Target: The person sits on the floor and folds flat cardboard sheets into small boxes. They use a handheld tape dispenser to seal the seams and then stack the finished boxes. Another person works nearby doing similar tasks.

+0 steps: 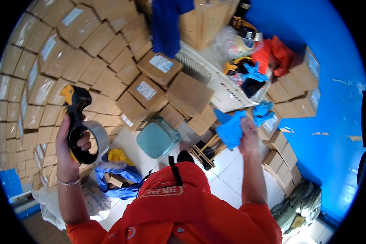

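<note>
My left hand [63, 140] is wrapped round a black and yellow tape gun [76, 101], raised in front of the stacked cartons. A wide roll of tape [102, 137] sits on it, and my fingertips show through the ring. On the other side my right hand [250, 136] pinches a crumpled bright blue piece [230, 129] that looks like a thin disposable glove. It hangs from my fingers, above a small wooden rack [207, 152] on the floor. My two hands are well apart.
Brown cartons [83, 30] are piled along the left. More boxes [190, 93] stand ahead, behind a teal stool [157, 138]. A white crate [232, 95] holds gloves and bags. Near my left arm lies a blue bag [128, 185]; a blue wall [337, 61] closes the right.
</note>
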### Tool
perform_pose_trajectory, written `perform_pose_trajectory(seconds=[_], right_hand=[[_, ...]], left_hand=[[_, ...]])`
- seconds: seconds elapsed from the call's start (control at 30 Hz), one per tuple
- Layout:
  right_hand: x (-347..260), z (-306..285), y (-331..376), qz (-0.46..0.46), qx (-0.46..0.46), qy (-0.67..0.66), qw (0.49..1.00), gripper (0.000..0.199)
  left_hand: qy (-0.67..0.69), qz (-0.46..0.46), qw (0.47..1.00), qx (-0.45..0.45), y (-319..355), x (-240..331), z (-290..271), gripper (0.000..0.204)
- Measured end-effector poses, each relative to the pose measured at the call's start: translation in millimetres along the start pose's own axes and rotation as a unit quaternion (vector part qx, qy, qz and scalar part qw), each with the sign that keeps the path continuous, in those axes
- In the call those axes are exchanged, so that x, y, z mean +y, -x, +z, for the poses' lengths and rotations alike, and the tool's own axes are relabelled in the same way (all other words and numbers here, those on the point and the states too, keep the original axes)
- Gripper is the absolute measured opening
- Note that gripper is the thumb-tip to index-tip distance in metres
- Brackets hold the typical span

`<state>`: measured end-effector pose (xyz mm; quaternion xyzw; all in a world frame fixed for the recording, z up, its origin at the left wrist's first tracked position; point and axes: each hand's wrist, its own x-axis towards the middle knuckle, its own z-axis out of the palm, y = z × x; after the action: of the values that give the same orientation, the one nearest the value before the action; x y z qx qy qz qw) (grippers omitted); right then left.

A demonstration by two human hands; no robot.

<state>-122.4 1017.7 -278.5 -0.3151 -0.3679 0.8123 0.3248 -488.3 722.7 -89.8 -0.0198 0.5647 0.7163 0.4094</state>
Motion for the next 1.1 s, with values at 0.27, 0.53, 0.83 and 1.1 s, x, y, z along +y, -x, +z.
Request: perform_pose_trajectory(seconds=[0.27, 0.53, 0.83, 1.1], right_hand=[[-16, 50, 9, -0.001, -0.127, -0.111, 0.986, 0.013], [-24, 56, 6, -0.096, -0.187, -0.028, 0.977, 0.008], [-38, 61, 5, -0.131, -0.182, 0.076, 0.972, 0.016], [-104, 9, -77, -0.198, 0.098, 0.316, 0.923, 0.021]], left_hand=[[-0.033, -0.004, 0.999, -0.026, -2, -21, 5, 0.046], [-0.033, -0.012, 0.999, -0.037, -5, -30, 1, 0.046], [-0.04, -0.012, 0.999, -0.031, 0, -39, 0, 0.046], [-0.042, 0.006, 0.999, -0.003, 11, -51, -1, 0.043]])
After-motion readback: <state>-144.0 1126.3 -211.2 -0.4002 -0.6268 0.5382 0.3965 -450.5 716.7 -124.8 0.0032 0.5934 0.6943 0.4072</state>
